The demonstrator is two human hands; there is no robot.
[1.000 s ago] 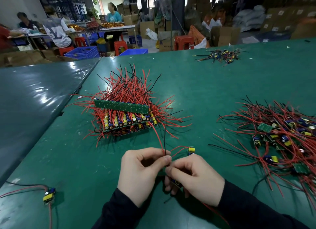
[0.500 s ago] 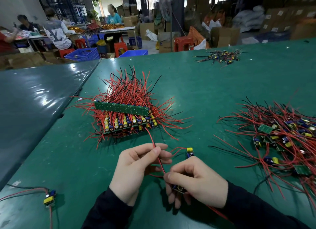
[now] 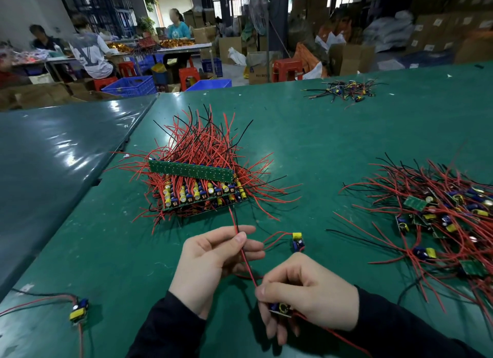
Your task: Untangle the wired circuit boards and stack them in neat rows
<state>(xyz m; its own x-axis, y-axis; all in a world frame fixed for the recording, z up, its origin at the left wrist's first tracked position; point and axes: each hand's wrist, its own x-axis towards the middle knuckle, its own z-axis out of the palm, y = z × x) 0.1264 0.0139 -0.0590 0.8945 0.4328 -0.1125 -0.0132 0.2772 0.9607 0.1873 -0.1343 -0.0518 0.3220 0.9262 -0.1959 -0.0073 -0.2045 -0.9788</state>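
Head view: red wire drawn taut between two hands

Right hand [image 3: 309,293] pinches a small circuit board [image 3: 280,308] at lower centre. Its red wire [image 3: 244,253] runs diagonally up-left toward the stacked boards [image 3: 198,188], pinched between left hand [image 3: 210,264] thumb and forefinger.

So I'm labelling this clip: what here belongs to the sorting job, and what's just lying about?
Job: board in right hand; its red wire in left hand; neat stack; tangled pile.
Lying about: blue crates; red stools; cardboard boxes.
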